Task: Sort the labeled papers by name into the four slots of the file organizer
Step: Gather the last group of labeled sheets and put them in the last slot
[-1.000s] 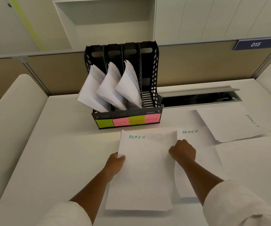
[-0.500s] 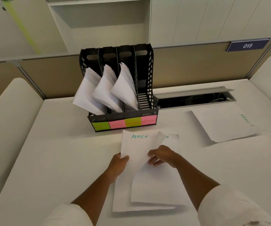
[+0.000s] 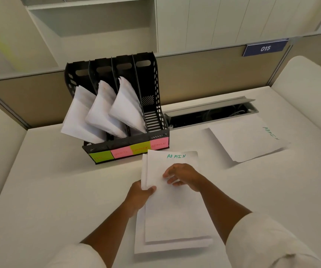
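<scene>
A black four-slot file organizer (image 3: 156, 88) stands at the back of the desk, with green and pink sticky labels along its front. Its three left slots hold leaning white papers; the rightmost slot, labelled ADMIN, holds none. Two stacked ADMIN papers (image 3: 173, 215) lie in front of me. My left hand (image 3: 139, 196) pinches the stack's left edge. My right hand (image 3: 184, 176) rests on the top sheet, fingers bent and pressing it down. Another ADMIN paper (image 3: 246, 138) lies flat to the right.
An open cable tray (image 3: 209, 113) runs along the desk's back edge right of the organizer. A beige partition with a blue 015 sign (image 3: 265, 47) rises behind. Padded white dividers (image 3: 306, 84) flank the desk on both sides.
My right hand slid the second ADMIN sheet leftward onto the one held by my left hand. The two sheets now lie as one stack.
</scene>
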`<state>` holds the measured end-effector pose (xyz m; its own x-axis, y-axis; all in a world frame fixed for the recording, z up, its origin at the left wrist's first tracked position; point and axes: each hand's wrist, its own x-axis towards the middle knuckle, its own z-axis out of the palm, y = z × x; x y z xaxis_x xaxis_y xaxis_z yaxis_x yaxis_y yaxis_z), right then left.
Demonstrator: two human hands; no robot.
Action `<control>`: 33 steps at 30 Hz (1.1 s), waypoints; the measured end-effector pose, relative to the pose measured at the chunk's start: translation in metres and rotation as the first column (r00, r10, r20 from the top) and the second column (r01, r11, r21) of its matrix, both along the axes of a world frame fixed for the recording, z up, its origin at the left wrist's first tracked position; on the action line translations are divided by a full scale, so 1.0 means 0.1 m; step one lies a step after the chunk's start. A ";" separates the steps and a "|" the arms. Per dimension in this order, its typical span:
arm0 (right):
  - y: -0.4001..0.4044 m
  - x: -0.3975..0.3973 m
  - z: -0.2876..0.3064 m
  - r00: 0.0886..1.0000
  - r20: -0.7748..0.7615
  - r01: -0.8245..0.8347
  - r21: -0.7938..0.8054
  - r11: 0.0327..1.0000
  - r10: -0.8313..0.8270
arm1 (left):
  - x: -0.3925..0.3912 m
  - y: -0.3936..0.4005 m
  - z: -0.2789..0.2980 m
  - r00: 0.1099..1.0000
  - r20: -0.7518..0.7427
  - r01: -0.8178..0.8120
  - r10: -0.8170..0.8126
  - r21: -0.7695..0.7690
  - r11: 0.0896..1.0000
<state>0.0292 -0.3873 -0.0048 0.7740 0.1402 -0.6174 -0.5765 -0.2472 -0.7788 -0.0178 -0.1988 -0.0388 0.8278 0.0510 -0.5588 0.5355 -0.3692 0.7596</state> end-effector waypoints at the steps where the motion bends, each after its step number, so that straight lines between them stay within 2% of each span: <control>1: -0.09 0.05 0.00 0.998 0.027 0.066 -0.032 0.997 -0.065 | 0.01 -0.02 0.00 1.000 -0.007 0.000 0.000 0.009 1.000; 3: -0.29 0.16 -0.01 0.982 0.101 0.173 -0.151 0.973 -0.159 | 0.05 -0.06 -0.01 1.000 -0.013 0.012 -0.012 0.002 1.000; 5: -0.51 0.26 -0.02 0.967 0.182 0.227 -0.309 0.923 -0.177 | 0.08 -0.10 -0.01 0.999 -0.011 0.033 -0.033 -0.004 0.999; 8: -0.82 0.33 -0.01 0.950 0.266 0.292 -0.567 0.770 -0.165 | 0.14 -0.17 -0.01 0.998 -0.021 0.064 -0.065 -0.008 0.998; 12: -1.12 0.34 -0.04 0.892 0.384 0.449 -0.687 0.571 -0.239 | 0.22 -0.25 -0.02 0.995 -0.035 0.094 -0.094 -0.003 0.996; 14: -1.24 0.35 -0.07 0.877 0.405 0.480 -0.713 0.511 -0.259 | 0.26 -0.29 -0.02 0.993 -0.036 0.112 -0.112 0.007 0.994; 17: -1.36 0.36 -0.12 0.885 0.377 0.465 -0.731 0.499 -0.273 | 0.29 -0.36 -0.03 0.991 -0.043 0.125 -0.124 0.018 0.992; 27: -1.53 0.37 -0.30 0.929 0.331 0.370 -0.842 0.393 -0.166 | 0.40 -0.53 -0.03 0.988 -0.056 0.143 -0.141 0.029 0.989; 30: -1.55 0.36 -0.33 0.906 0.382 0.424 -0.815 0.396 -0.185 | 0.42 -0.56 -0.04 0.989 -0.062 0.139 -0.138 0.021 0.990; 33: -1.52 0.35 -0.31 0.876 0.437 0.481 -0.756 0.444 -0.204 | 0.41 -0.57 -0.05 0.989 -0.062 0.133 -0.131 0.018 0.991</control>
<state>0.0644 -0.5397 -0.0361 0.7702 -0.6342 -0.0684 -0.5925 -0.6716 -0.4448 0.0232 -0.2557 -0.0433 0.7926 -0.0435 -0.6082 0.5259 -0.4559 0.7180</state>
